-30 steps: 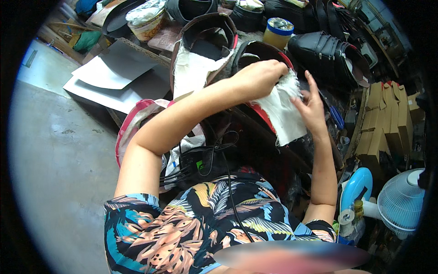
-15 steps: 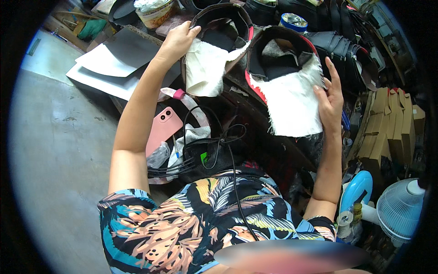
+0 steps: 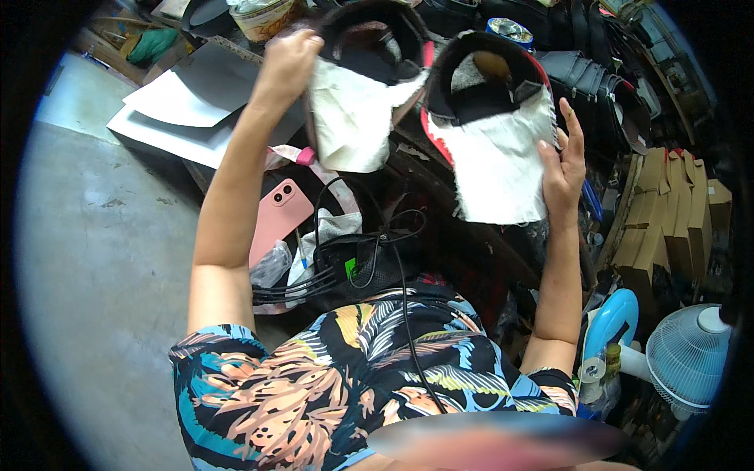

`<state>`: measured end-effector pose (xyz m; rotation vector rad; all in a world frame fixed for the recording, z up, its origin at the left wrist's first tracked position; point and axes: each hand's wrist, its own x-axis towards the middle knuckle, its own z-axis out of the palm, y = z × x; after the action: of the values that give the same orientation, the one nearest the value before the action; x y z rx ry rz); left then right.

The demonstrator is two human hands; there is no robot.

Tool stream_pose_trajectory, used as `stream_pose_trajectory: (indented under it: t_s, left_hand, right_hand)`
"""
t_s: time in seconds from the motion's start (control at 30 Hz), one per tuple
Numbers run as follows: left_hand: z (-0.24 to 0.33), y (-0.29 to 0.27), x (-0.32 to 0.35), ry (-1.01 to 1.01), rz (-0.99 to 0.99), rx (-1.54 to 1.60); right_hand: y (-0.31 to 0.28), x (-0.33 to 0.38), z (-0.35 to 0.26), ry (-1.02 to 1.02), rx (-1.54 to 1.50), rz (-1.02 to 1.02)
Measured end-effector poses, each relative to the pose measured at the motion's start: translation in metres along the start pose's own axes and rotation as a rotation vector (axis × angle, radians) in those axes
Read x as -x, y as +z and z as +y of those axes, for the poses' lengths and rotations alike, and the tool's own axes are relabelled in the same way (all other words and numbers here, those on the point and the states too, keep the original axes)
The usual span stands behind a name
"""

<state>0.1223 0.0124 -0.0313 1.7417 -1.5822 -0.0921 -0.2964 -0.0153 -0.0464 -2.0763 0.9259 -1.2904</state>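
My left hand (image 3: 289,66) is closed on the left edge of one shoe upper (image 3: 351,118), black inside, with a white cloth lining hanging toward me. A matching shoe upper (image 3: 503,157), trimmed red along its edge, is held beside it in my right hand (image 3: 567,169). My right thumb lies at the border of its white lining, the index finger points up and away, and the other fingers are partly hidden behind the piece. Both uppers are tilted with their openings facing up, side by side above the cluttered bench. The lining's lower edge is frayed.
White and grey sheets (image 3: 169,125) lie at the left of the bench. A pink phone (image 3: 281,220) and black cables (image 3: 294,290) rest near my lap. Behind are a tub (image 3: 263,20), a blue-rimmed tin (image 3: 509,31) and black shoe parts (image 3: 581,78). Cardboard pieces (image 3: 656,212) and a fan (image 3: 689,357) stand right.
My left hand and its upper have shifted slightly up and left. The right upper has tipped and moved a little up and left, with my right hand still at its edge.
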Motion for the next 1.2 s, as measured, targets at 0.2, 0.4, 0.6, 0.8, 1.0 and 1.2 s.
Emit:
stream_pose_trajectory:
  t_s: [0.2, 0.4, 0.6, 0.8, 1.0, 1.2]
  left_hand:
    - [0.035, -0.106, 0.02, 0.087, 0.417, -0.263]
    - [0.072, -0.132, 0.036, 0.229, 0.771, -0.203]
    - [0.093, -0.056, 0.01, 0.51, 0.45, -0.02]
    - [0.137, 0.089, 0.032, 0.136, -0.054, 0.816]
    - [0.135, 0.144, 0.06, -0.121, -0.326, 1.05]
    - [0.151, 0.135, 0.048, 0.462, 0.515, 0.356]
  right_hand:
    - [0.058, -0.041, 0.015, -0.184, -0.01, 0.053]
    - [0.127, -0.068, 0.031, -0.174, 0.337, -0.122]
    - [0.047, -0.05, 0.029, 0.091, -0.394, -0.02]
    - [-0.038, 0.015, -0.029, 0.266, -0.2, 0.179]
    - [-0.032, 0.038, -0.042, 0.451, -0.048, -0.02]
    - [-0.016, 0.003, -0.005, 0.079, 0.106, -0.001]
